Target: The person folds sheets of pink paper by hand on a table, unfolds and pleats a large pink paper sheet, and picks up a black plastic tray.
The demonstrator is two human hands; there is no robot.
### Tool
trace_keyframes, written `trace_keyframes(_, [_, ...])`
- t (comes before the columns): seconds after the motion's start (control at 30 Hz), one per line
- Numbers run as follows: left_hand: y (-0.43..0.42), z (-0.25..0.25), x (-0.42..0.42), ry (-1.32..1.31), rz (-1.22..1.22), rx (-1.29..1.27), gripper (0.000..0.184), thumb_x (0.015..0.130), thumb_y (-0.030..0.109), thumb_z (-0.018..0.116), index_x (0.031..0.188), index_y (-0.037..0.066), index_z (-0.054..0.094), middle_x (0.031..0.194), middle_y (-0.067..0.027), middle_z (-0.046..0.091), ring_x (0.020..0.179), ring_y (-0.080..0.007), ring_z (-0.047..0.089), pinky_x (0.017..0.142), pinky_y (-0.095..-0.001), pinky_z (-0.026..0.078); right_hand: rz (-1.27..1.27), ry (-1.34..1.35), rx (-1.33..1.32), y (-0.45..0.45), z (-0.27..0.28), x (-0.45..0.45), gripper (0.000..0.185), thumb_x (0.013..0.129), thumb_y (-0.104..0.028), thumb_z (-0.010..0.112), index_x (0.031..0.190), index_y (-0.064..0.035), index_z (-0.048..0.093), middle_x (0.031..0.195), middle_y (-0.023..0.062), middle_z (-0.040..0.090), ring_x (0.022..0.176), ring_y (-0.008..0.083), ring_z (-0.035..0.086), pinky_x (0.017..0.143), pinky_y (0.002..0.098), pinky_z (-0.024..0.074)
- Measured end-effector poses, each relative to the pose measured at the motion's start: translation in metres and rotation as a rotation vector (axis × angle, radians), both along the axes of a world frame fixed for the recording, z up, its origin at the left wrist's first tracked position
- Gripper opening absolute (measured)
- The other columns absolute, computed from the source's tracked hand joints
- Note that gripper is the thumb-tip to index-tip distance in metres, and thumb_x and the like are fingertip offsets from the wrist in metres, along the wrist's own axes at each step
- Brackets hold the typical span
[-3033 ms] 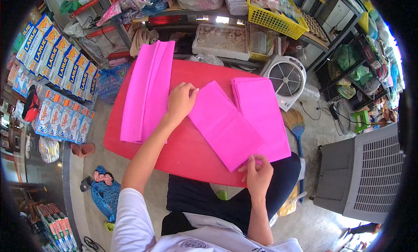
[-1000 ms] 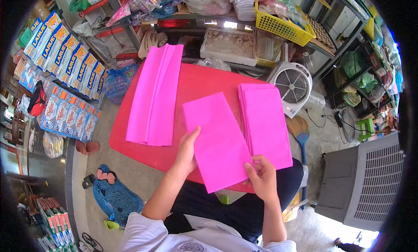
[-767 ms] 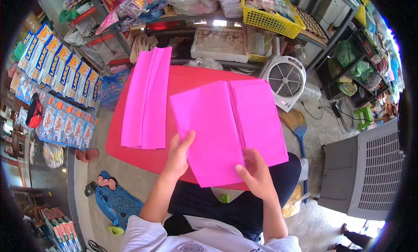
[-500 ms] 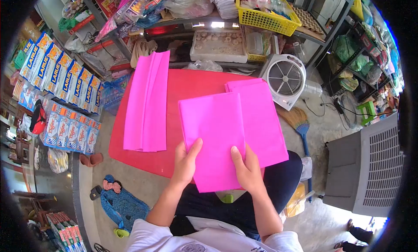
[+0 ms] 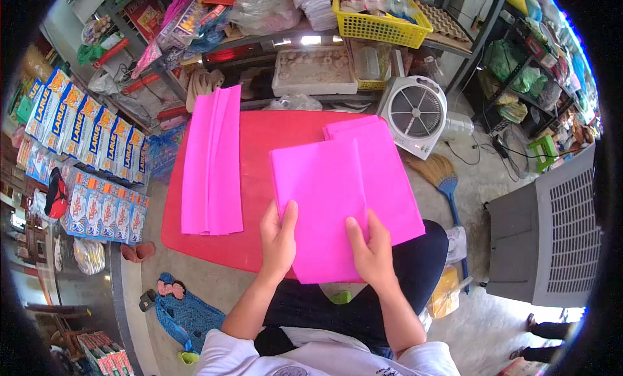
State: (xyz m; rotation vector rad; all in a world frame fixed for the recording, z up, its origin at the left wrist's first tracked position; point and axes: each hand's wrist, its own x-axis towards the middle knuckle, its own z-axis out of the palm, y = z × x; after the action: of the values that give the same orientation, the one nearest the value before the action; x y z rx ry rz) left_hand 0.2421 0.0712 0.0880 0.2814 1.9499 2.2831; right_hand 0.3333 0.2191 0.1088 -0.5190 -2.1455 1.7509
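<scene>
A folded pink sheet [image 5: 320, 200] is held over the near edge of the red table [image 5: 259, 136]. My left hand [image 5: 279, 239] grips its left edge, thumb on top and fingers underneath. On the right edge my right hand [image 5: 371, 249] holds it the same way. Behind the sheet and to its right lies a stack of folded pink sheets [image 5: 391, 181], which the held sheet partly overlaps in view. Another pink bundle [image 5: 211, 168], with lengthwise folds, rests on the table's left side.
A white fan [image 5: 415, 116] stands behind the table's right corner, with a broom [image 5: 444, 181] below it. A large grey cooler [image 5: 545, 236] is at right. Beer cartons [image 5: 91, 132] are stacked at left. A yellow basket [image 5: 383, 24] sits on the back shelf. A person's legs [image 5: 545, 340] show at lower right.
Since three seconds ago, the sheet has turned from slanted to nearly upright and moved off the right stack. My left hand has come from its far corner to its left edge. The camera view has shifted.
</scene>
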Motion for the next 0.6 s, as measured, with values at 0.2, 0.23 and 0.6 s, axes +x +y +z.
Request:
trace_keyframes(0.2, [0.058,0.023,-0.025,-0.025,-0.084,0.067,0.031,0.109,0.026,0.054,0.121,-0.002,0.062,0.104,-0.0048,0.068,0.092,-0.0105,0.061,0.081,-0.0291,0.050,-0.018,-0.024,0.193,0.065,0.032,-0.019,0.027,0.103,-0.021,0.061,0.106,0.0059,0.062,0.084,0.0219,0.069,0.078,0.0224,0.067,0.070,0.0401,0.0500])
trace_keyframes(0.23, [0.074,0.010,-0.035,-0.015,-0.078,0.050,0.030,0.109,0.025,0.055,0.120,-0.002,0.062,0.100,-0.0056,0.068,0.088,-0.0112,0.062,0.079,-0.0298,0.050,-0.002,-0.043,0.230,0.083,0.027,-0.030,0.027,0.102,-0.021,0.062,0.105,0.0061,0.062,0.083,0.0245,0.068,0.077,0.0277,0.068,0.069,0.0425,0.0500])
trace_keyframes(0.6, [0.094,-0.066,-0.073,0.378,-0.018,-0.646,0.040,0.099,0.024,0.067,0.122,-0.009,0.062,0.096,-0.0143,0.074,0.070,-0.0188,0.070,0.061,-0.0358,0.052,-0.060,-0.370,0.748,0.129,-0.030,-0.060,0.032,0.097,-0.029,0.065,0.103,0.0024,0.064,0.097,0.0299,0.070,0.087,0.0507,0.067,0.077,0.0569,0.0532])
